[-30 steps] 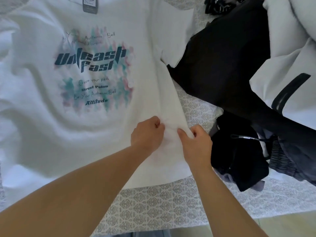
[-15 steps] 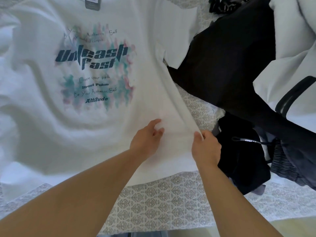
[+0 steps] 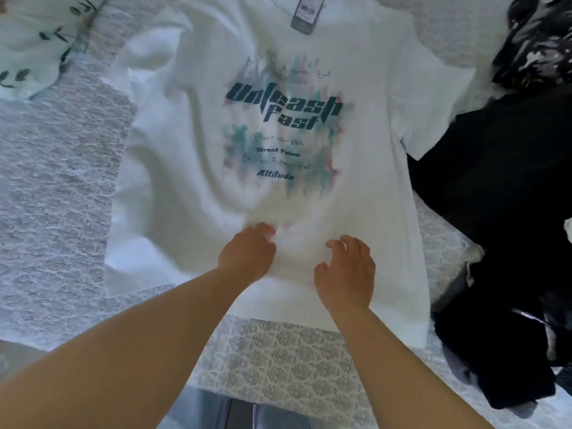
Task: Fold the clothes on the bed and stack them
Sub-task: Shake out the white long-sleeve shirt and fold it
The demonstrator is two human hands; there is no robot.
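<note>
Grey patterned bedspread (image 3: 278, 360) carries white printed cotton t-shirt (image 3: 192, 168); left hand (image 3: 247, 253) bunches its fabric, right hand (image 3: 345, 274) rests loosely spread, gripping nothing.

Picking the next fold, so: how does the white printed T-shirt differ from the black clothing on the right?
The white T-shirt lies spread out flat, front up; the black clothing lies in a crumpled heap. The T-shirt bears a teal print and a hang tag; the black clothing shows neither. Both hands are at the T-shirt's lower part, none on the black clothing. Both lie unfolded on the patterned bedspread.
</note>
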